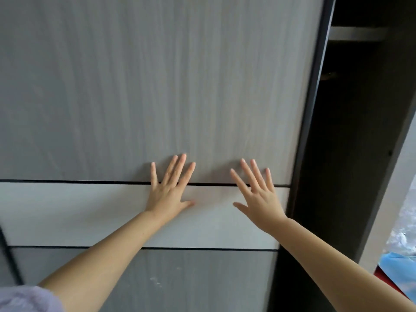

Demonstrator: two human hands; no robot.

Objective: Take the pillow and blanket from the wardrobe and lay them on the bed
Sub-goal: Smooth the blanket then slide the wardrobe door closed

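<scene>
A grey wood-grain wardrobe sliding door [144,91] fills most of the view. It has a paler horizontal band across its middle. My left hand [170,190] lies flat on the door, fingers spread. My right hand [258,197] is pressed flat beside it, close to the door's dark right edge [311,113]. Both hands hold nothing. To the right of that edge the wardrobe stands partly open onto a dark interior [351,131]. A light shelf [358,33] shows near the top of the gap. No pillow or blanket is visible.
A dark wardrobe side panel [387,188] runs diagonally at the right. Beyond it, at the lower right corner, lies blue and white patterned fabric [403,262] with a red strip below. A lilac sleeve [24,298] shows at the bottom left.
</scene>
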